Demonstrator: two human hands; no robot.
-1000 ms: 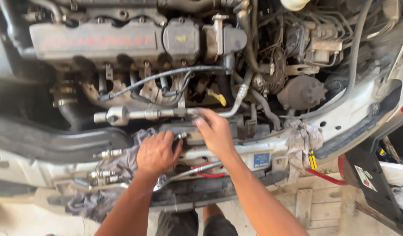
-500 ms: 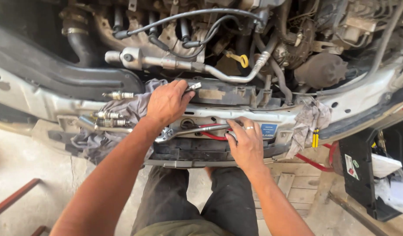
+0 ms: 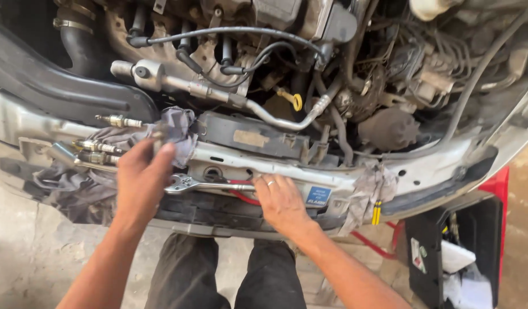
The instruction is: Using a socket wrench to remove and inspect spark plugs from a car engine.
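Left hand (image 3: 141, 177) rests on a grey rag (image 3: 178, 129) draped over the front crossmember (image 3: 332, 177), fingers closed on a small part, identity unclear. Three spark plugs (image 3: 98, 146) lie on the rag just left of it. Right hand (image 3: 281, 200) lies flat on the crossmember, fingertips touching a wrench (image 3: 204, 185).

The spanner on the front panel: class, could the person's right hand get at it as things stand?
Probably yes. The right hand rests on the panel with its fingers beside the spanner, at the handle end, and nothing lies between them. The left hand is by the grey rag, near the spanner's head but not covering it.
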